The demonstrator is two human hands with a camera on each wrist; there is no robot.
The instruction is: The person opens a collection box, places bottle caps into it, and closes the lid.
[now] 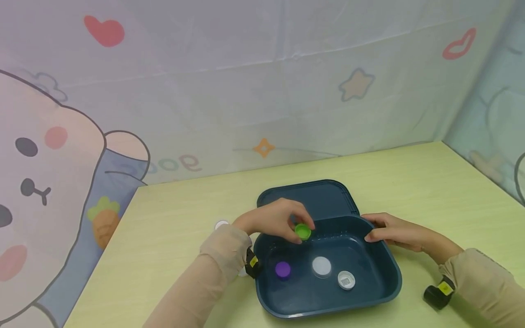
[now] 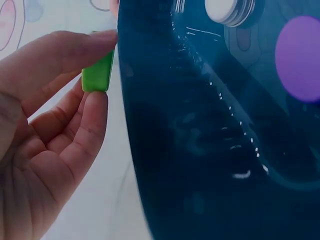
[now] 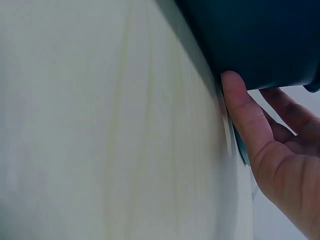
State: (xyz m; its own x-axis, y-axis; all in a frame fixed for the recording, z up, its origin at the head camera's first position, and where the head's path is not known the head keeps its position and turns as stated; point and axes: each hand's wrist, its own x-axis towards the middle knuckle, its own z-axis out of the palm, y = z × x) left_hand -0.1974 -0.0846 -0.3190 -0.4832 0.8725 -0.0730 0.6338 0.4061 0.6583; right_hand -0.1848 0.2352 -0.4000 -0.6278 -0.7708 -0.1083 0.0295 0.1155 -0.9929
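My left hand [image 1: 283, 219] pinches a small green cap [image 1: 303, 232] between thumb and fingers, its hollow side facing up, over the back part of a dark blue plastic box [image 1: 328, 310]. The left wrist view shows the same green cap [image 2: 97, 75] beside the box wall. My right hand [image 1: 395, 232] grips the box's back right corner, thumb at the rim; the right wrist view shows its fingers [image 3: 245, 112] against the outer wall. Inside lie a purple cap [image 1: 283, 269], a white round piece with a clear lower edge [image 1: 321, 266] and a white cap with a square mark [image 1: 346, 280].
A dark blue lid [image 1: 311, 196] lies flat behind the box, partly covered by it. On the pale table [image 1: 172, 237], a white round piece [image 1: 221, 223] sits left of the box, and another white piece [image 1: 243, 272] is mostly hidden by the left wrist. A printed cloth [image 1: 229, 91] hangs behind.
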